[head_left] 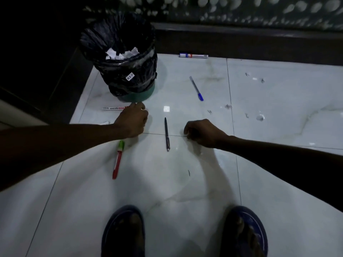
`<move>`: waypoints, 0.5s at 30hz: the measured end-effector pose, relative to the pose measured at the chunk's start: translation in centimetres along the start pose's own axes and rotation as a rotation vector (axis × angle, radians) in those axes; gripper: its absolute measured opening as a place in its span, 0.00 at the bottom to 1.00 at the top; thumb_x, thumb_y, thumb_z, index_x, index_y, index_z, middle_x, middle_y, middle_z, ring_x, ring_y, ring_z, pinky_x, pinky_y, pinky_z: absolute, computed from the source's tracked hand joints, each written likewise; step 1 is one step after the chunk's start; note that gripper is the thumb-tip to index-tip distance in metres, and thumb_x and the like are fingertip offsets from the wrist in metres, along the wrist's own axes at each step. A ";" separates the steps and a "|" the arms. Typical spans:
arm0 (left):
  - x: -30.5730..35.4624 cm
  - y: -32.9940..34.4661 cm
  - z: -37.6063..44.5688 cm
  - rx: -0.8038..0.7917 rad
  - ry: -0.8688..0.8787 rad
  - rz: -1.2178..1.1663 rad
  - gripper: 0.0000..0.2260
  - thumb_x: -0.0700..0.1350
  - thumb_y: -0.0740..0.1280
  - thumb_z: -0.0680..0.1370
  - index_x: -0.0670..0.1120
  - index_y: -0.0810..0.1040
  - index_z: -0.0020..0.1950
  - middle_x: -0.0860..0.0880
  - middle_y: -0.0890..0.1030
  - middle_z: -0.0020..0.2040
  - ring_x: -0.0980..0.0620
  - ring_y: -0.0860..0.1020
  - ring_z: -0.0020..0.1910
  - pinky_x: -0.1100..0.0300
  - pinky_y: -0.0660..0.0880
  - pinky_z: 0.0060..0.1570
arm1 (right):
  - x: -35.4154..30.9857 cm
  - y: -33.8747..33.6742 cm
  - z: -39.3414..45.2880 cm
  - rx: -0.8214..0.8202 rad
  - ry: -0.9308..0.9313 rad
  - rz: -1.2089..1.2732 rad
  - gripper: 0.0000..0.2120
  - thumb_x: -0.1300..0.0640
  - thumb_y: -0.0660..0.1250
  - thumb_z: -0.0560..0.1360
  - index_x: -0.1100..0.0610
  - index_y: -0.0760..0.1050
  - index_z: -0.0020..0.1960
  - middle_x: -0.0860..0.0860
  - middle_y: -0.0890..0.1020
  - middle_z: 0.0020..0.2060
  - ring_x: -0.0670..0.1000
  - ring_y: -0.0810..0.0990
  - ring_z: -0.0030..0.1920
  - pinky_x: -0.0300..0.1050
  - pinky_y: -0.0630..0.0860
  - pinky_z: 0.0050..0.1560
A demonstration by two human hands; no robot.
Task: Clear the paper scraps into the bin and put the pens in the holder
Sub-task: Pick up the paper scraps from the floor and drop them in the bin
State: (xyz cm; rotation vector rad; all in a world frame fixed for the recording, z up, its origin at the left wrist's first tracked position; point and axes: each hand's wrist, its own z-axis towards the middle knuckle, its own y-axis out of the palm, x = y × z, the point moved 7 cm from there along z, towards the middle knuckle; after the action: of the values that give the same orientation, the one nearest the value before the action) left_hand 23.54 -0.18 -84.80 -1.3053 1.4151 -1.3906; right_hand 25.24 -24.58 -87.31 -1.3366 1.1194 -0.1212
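I note scraps already in the bin (122, 58); loose scraps (259, 117) and black pen (167, 134) remain on the floor (185, 182). Both hands' (132, 120) (203, 133) fingers curled; contents indiscernible.

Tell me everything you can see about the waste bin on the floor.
The bin is round, green at its bare base, and lined with a crinkled black plastic bag folded down over its outside. A small white label sits on the bag. It stands upright on the pale tiled floor, far left. White paper scraps lie inside. The left hand is near its base; contact is unclear.
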 end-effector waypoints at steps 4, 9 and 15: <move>-0.8 2.2 0.4 -0.076 -0.026 -0.066 0.07 0.33 0.71 0.67 0.45 0.78 0.35 0.45 0.75 0.46 0.45 0.76 0.49 0.47 0.77 0.47 | -0.5 -0.2 -0.4 0.058 -0.026 0.004 0.08 0.64 0.70 0.74 0.56 0.85 0.51 0.50 0.86 0.45 0.50 0.83 0.45 0.43 0.78 0.49; -0.2 2.4 2.0 -0.058 -0.137 -0.101 0.06 0.30 0.69 0.67 0.40 0.79 0.36 0.43 0.79 0.44 0.45 0.79 0.45 0.49 0.80 0.44 | -0.2 -1.7 0.1 0.052 -0.031 -0.024 0.07 0.66 0.73 0.73 0.59 0.86 0.48 0.53 0.86 0.46 0.53 0.85 0.47 0.49 0.81 0.50; -0.7 1.9 3.0 -0.057 -0.140 -0.230 0.04 0.34 0.68 0.69 0.38 0.82 0.36 0.41 0.84 0.38 0.42 0.82 0.40 0.56 0.79 0.44 | 0.0 -0.3 -3.4 -0.205 -0.227 -0.127 0.06 0.48 0.76 0.73 0.50 0.84 0.45 0.47 0.81 0.46 0.44 0.80 0.42 0.38 0.77 0.45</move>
State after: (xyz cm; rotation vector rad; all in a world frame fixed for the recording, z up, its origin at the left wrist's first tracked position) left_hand 26.29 -0.32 -87.14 -1.6116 1.2500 -1.3830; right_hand 23.02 -27.08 -86.49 -1.5625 0.8726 0.0542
